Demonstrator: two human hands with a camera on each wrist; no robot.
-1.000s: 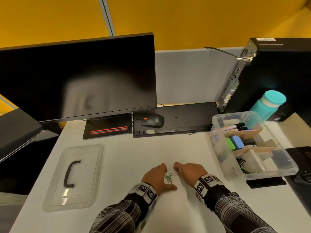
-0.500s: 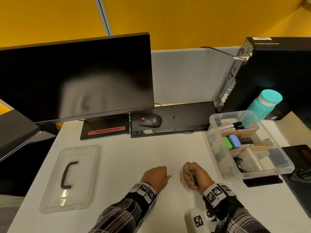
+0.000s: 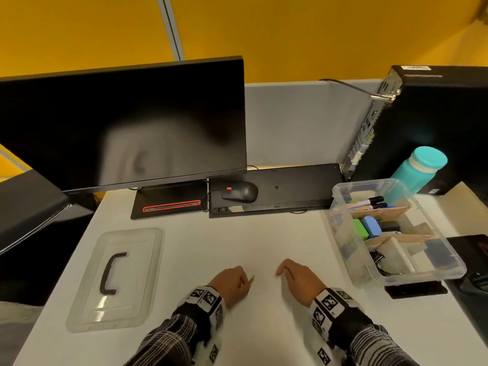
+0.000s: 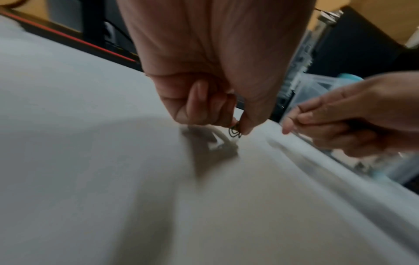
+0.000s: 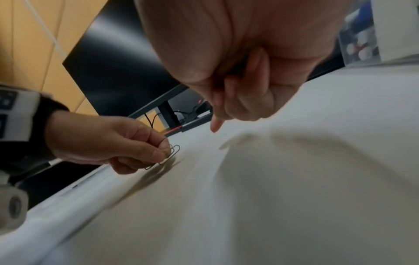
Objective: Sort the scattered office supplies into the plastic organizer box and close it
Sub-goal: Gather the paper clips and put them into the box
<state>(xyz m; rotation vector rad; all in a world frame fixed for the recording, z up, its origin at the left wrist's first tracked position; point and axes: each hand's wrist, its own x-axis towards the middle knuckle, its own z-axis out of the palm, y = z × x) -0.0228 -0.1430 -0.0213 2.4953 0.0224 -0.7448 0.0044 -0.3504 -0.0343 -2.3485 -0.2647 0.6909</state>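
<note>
My left hand point(image 3: 230, 285) pinches paper clips point(image 5: 169, 155) just above the desk point(image 3: 237, 241); my right hand point(image 3: 298, 280) curls, contents hidden, so I cannot tell; organizer box point(image 3: 343, 233) at three o'clock, lid point(image 3: 148, 273) at nine.

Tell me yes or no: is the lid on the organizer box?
No: the lid lies flat on the desk at the left, apart from the open organizer box at the right.
</note>
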